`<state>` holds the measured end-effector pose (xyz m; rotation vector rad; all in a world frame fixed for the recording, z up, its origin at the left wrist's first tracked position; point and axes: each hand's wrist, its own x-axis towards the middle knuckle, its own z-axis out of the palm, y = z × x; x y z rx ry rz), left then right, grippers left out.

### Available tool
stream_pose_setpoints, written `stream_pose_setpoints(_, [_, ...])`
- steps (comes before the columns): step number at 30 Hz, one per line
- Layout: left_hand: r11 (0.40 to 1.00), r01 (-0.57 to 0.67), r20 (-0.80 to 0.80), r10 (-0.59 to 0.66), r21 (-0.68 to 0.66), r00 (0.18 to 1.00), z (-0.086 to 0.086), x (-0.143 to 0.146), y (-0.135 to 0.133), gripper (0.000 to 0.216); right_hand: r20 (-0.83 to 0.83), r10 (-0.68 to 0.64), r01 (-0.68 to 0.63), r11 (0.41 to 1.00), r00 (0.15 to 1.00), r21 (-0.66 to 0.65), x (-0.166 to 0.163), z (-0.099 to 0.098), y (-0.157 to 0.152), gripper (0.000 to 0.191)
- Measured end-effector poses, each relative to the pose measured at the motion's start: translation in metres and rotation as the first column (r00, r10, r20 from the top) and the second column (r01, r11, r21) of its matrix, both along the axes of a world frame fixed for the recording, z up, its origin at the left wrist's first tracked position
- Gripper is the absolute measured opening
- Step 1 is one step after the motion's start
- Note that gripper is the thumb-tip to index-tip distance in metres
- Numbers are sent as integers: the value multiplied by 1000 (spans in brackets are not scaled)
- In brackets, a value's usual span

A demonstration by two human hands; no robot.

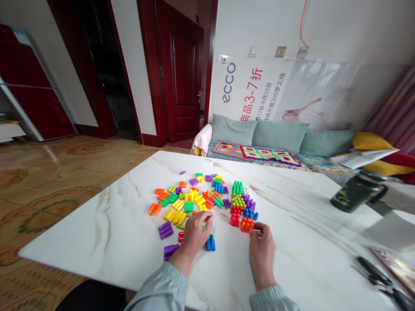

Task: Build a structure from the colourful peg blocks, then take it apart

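Observation:
My right hand (262, 248) has its thumb and fingers closed at the edge of an orange bumpy plastic piece (247, 224), which stands at the near end of a colour-sorted group. That group has green pieces (237, 187), white pieces (247, 190), yellow-green pieces (238, 201), purple pieces (249, 203), red pieces (235, 216) and blue pieces (249, 214). My left hand (197, 231) is curled in a pinch over the near side of a loose spread of coloured toy pieces (189, 195); its fingers hide what they hold, if anything. Close beside it lie blue pieces (210, 243) and purple pieces (165, 230).
The marble-patterned white table (129, 229) carries a dark green camouflage mug (356, 192) at the right. Black-handled scissors (376, 274) and a phone-like flat object (395, 268) lie near the right edge. Beyond the table stands a cushioned sofa (253, 151).

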<state>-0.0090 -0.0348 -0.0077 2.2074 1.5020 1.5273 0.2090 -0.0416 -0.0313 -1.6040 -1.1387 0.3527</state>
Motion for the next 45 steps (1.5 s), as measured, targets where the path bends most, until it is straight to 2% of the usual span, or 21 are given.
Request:
stream_pose_setpoints(7, [1000,-7,8,7,-6,1000,-2,0,1,18,53,-18,12,994,998,108,-2,-2,2,35])
stream_pose_setpoints(11, [1000,-5,9,5,-18,1000,-5,0,2,18,88,2,-10,996,996,91,-2,-6,5,42])
stream_pose_setpoints(25, [998,16,8,-15,-59,1000,-7,-1,3,16,160,-6,-7,997,987,78,-3,-7,14,33])
stream_pose_setpoints(28, [998,11,1,-11,-69,1000,-6,-1,3,16,156,-11,-5,995,988,101,-3,-4,10,32])
stream_pose_setpoints(32, [997,10,-1,-10,-70,1000,-5,0,2,17,204,-51,16,985,978,174,-15,10,-2,29])
stream_pose_setpoints(34, [998,4,-6,-4,-66,1000,-3,0,0,18,235,2,-62,967,972,245,-29,18,-7,26])
stream_pose_setpoints(36, [998,-13,-5,13,-61,1000,-1,0,-2,18,252,157,-227,933,955,277,-45,22,-10,22])
stream_pose_setpoints(38, [998,-38,5,39,-51,999,1,0,-3,19,270,341,-403,888,900,222,-60,23,-11,20])
stream_pose_setpoints(40, [997,-71,32,72,-38,997,2,-1,-3,19,298,461,-510,853,836,113,-72,19,-11,19])
stream_pose_setpoints(42, [993,-116,84,118,-23,989,2,-2,-2,20,330,504,-538,843,798,14,-79,14,-10,20])
stream_pose_setpoints(45, [987,-160,223,160,-17,961,1,-2,-2,20,341,496,-510,858,799,-55,-81,7,-7,19])
